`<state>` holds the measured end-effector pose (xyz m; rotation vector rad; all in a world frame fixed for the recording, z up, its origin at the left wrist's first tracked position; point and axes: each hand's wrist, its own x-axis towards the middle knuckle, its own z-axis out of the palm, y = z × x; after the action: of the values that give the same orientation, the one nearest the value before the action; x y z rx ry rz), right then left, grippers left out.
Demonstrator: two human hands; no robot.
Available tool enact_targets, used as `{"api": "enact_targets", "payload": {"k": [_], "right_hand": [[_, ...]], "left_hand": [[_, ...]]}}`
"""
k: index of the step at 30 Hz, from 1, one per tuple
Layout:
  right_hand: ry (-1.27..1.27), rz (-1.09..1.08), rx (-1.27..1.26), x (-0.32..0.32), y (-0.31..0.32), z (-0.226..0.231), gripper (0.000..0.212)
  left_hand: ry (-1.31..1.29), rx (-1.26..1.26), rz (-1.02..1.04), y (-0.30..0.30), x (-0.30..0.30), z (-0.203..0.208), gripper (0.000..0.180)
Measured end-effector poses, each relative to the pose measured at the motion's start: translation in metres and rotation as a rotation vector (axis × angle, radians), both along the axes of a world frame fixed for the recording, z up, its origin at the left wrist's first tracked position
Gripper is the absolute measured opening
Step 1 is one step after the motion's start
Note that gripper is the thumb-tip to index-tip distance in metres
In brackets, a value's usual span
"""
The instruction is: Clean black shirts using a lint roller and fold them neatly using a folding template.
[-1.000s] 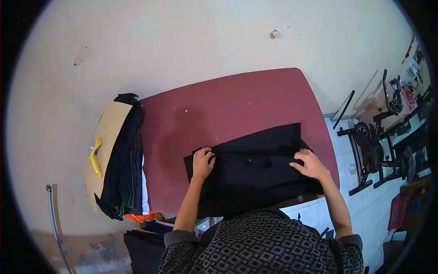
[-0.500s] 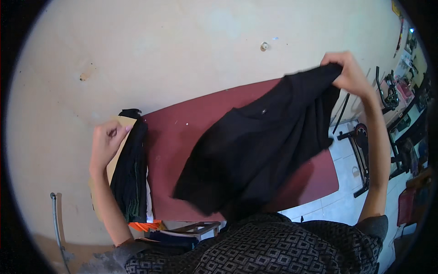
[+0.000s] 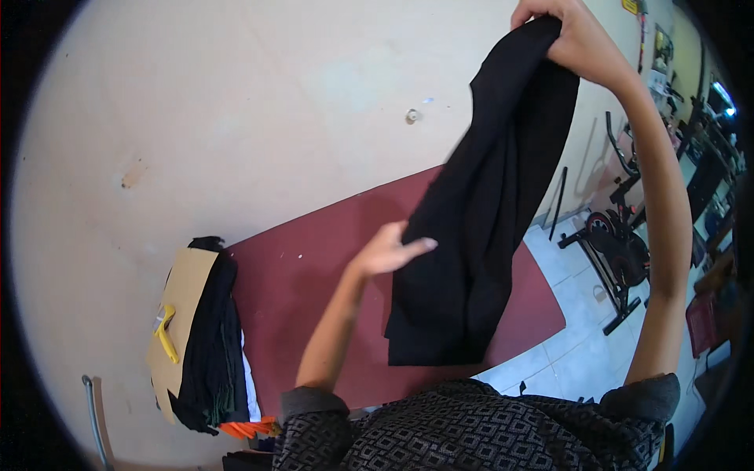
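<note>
A black T-shirt (image 3: 487, 212) hangs in long folds over the table, its upper end bunched in my raised right hand (image 3: 577, 43). The right fingers are closed round the cloth. At the shirt's left edge is my left hand (image 3: 385, 251), thumb stretched out across the front of the fabric. Its other fingers are partly hidden by the edge, and the hand looks open against the cloth. Beneath lies the dark red tabletop (image 3: 314, 314). A stack of folded dark clothes (image 3: 216, 345) sits at its left end.
A cardboard sheet (image 3: 192, 275) with a yellow-handled tool (image 3: 166, 334) leans beside the stack. Orange cloth (image 3: 247, 429) shows below it. The wall (image 3: 275, 118) borders the table's far side. An exercise bike (image 3: 620, 243) stands on the tiled floor (image 3: 581, 345) at right.
My right hand has lifted the T-shirt higher, so it now hangs lengthwise rather than spread sideways. My left hand has moved right, from beside the clothes stack to the shirt's edge.
</note>
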<state>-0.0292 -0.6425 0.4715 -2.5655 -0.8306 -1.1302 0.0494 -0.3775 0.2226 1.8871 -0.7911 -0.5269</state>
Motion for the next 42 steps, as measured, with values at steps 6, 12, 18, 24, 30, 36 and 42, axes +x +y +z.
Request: {"api": "enact_targets", "payload": {"k": [6, 12, 18, 24, 30, 36, 42], "right_hand": [[-0.019, -0.354, 0.012, 0.006, -0.047, 0.021, 0.010], [-0.277, -0.349, 0.115, 0.036, -0.022, 0.062, 0.018], [-0.312, -0.381, -0.031, 0.062, 0.014, 0.093, 0.021], [-0.346, -0.260, 0.134, 0.078, 0.068, 0.118, 0.024], [-0.056, -0.419, 0.325, 0.089, 0.088, 0.096, 0.027], [0.092, -0.313, 0.628, 0.119, 0.112, 0.068, 0.027], [-0.148, -0.448, 0.383, 0.145, 0.074, 0.040, 0.023]], "left_hand": [[-0.399, 0.093, 0.432, 0.075, 0.022, 0.134, 0.037], [-1.429, 0.222, 0.611, 0.157, 0.014, 0.292, 0.022], [-1.296, 0.796, 0.883, 0.229, -0.024, 0.387, 0.037], [-0.757, 0.203, 0.976, 0.287, -0.066, 0.423, 0.055], [-0.829, 0.528, 0.806, 0.292, -0.062, 0.392, 0.049], [-1.127, 0.572, 0.897, 0.286, -0.103, 0.378, 0.058], [-0.856, -0.273, 0.867, 0.270, -0.167, 0.251, 0.057]]}}
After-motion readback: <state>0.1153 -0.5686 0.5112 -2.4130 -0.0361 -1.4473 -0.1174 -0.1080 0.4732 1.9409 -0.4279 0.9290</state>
